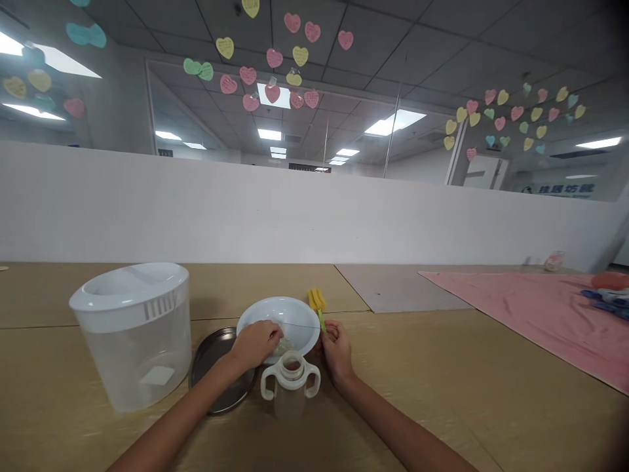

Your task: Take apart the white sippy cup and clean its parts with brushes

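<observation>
A white bowl (279, 308) stands on the table in front of me, with translucent pieces (284, 346) in it. My left hand (259, 342) is over the bowl's left side, its fingers closed near these pieces; what they pinch is hidden. At the bowl's right rim, my right hand (337, 346) grips a thin wire tool by its bright green handle (322, 320). Its thin dark shaft stretches across the bowl toward my left hand. Closest to me is a clear bottle with two white handles (291, 380), upright, its mouth uncovered.
At the left stands a large translucent bucket with a white lid (132, 334). A round metal tray (216, 351) lies between it and the bowl, partly under my left forearm. A yellow sponge (316, 299) is behind the bowl. Pink cloth (521, 314) covers the right side.
</observation>
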The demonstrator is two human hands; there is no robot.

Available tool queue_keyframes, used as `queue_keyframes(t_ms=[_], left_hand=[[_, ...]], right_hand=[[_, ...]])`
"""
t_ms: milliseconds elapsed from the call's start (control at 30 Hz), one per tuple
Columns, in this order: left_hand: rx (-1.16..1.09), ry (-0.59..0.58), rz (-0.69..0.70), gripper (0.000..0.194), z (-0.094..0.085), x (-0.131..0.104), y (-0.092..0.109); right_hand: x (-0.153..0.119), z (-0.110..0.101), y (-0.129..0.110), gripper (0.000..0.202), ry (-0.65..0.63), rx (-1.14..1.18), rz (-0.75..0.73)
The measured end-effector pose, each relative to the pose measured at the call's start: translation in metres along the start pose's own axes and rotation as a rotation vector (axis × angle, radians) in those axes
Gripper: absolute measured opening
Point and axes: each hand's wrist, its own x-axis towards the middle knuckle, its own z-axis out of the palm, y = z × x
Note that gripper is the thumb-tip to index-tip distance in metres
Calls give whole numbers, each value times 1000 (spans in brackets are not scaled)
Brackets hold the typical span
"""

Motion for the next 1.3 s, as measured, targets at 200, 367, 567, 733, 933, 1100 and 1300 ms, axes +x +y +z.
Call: queue_keyframes(t_ms=[200,367,567,733,933,1100,1300], left_hand=[[67,-43,29,36,-3,-1,2],[113,-49,3,33,-6,-3,9],[124,-43,-14,33,-4,-3,7],[86,-51,46,41,-5,-2,4],[7,-48,89,38,-4,0,-1],[-56,-17,100,36,-2,1,-4],[-652,108,-44,42,-6,11,-3]], right_hand=[[0,0,1,34,-9,5,-10],[1,-1,3,30,-4,-3,-19],[1,-1,4,31,-9,0,-3],[1,0,4,33,-20,8,7],[0,0,2,35,-23,12,11],[-1,1,1,35,-19,14,13],[-1,1,0,37,-25,5,2]])
